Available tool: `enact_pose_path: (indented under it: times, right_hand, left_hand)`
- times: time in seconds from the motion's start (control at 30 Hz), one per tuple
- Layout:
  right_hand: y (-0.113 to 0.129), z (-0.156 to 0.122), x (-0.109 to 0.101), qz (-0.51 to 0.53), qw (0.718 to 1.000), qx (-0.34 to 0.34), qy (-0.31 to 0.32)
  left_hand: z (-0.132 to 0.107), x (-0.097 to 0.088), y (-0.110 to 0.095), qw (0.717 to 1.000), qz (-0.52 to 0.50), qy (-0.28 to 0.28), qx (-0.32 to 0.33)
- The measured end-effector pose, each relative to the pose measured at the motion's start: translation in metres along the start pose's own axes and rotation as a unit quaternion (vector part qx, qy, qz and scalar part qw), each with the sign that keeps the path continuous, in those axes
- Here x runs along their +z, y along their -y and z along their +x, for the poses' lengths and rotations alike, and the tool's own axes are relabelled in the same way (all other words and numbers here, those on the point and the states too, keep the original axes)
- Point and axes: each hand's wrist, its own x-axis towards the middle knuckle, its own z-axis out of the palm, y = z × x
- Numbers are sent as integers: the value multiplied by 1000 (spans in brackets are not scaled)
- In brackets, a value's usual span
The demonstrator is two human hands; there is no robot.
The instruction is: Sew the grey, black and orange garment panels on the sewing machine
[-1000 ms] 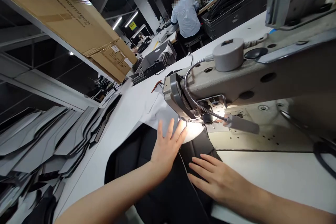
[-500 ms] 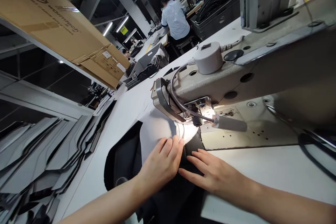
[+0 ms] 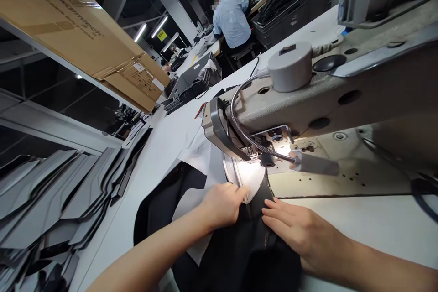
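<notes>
A grey industrial sewing machine [image 3: 308, 100] spans the right side, its gooseneck lamp [image 3: 313, 163] lighting the needle area. Under the machine's head lies a white and grey fabric piece [image 3: 248, 174] on top of black fabric [image 3: 239, 251]. My left hand [image 3: 222, 204] is closed, pinching the edge of the white piece just in front of the needle. My right hand [image 3: 301, 232] lies flat with fingers stretched out on the black fabric, right beside the left hand.
Stacks of grey and black cut pieces [image 3: 61, 200] fill the left. Cardboard boxes [image 3: 75, 27] sit on a shelf above them. A person in a light blue shirt [image 3: 231, 20] sits at a far table. The white tabletop [image 3: 359, 232] extends right.
My left hand went from flat and spread on the fabric to a closed pinch on the white piece's edge. Both hands drew closer together and the fabric shifted under the machine's head.
</notes>
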Motion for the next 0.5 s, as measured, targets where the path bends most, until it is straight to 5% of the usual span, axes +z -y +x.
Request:
enact_pose_path:
  times: [0.1, 0.23, 0.37, 0.5]
  right_hand:
    - [9, -5, 8, -84, 996, -21, 0]
    - [11, -8, 14, -152, 987, -46, -2]
    - [0, -5, 7, -104, 992, -64, 21]
    - [-20, -1, -15, 11, 993, -35, 110]
  left_hand:
    - [-2, 6, -7, 992, 107, -25, 62]
    - [5, 2, -7, 996, 81, -4, 23]
    - [15, -17, -3, 998, -1, 56, 10]
    - [20, -34, -11, 989, -81, 123, 26]
